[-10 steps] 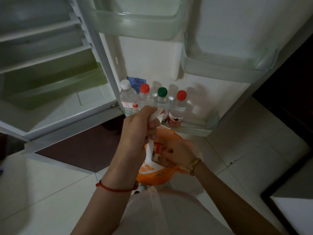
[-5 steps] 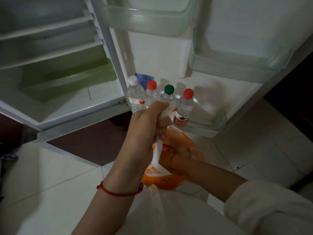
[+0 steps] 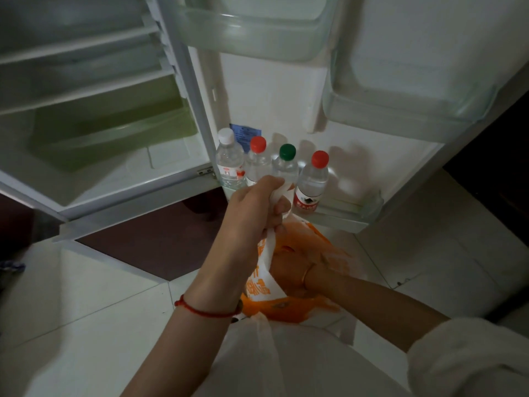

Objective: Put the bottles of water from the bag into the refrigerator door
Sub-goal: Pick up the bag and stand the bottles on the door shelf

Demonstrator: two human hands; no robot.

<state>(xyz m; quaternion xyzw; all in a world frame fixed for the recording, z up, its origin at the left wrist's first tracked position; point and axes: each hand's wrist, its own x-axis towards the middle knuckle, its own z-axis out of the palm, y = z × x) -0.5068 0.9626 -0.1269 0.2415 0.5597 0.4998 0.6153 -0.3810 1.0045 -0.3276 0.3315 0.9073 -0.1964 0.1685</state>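
Observation:
My left hand (image 3: 252,213) is shut on the white handles of an orange plastic bag (image 3: 289,308), holding it up in front of the open refrigerator door. My right hand (image 3: 289,267) reaches down inside the bag; its fingers are hidden by the plastic, so I cannot tell whether it grips anything. Several water bottles stand in a row in the bottom door shelf (image 3: 355,216): a white-capped one (image 3: 229,159), a red-capped one (image 3: 257,161), a green-capped one (image 3: 286,164) and another red-capped one (image 3: 313,179).
Two clear door bins (image 3: 257,38) (image 3: 409,104) hang above the bottle shelf. The refrigerator interior (image 3: 100,124) with its shelves and green drawer lies to the left. White floor tiles (image 3: 86,310) surround me; a dark surface borders the far right.
My right hand has gone deeper into the bag, so a bottle label seen there earlier is now hidden. My view has moved closer to the door. The left hand keeps its hold.

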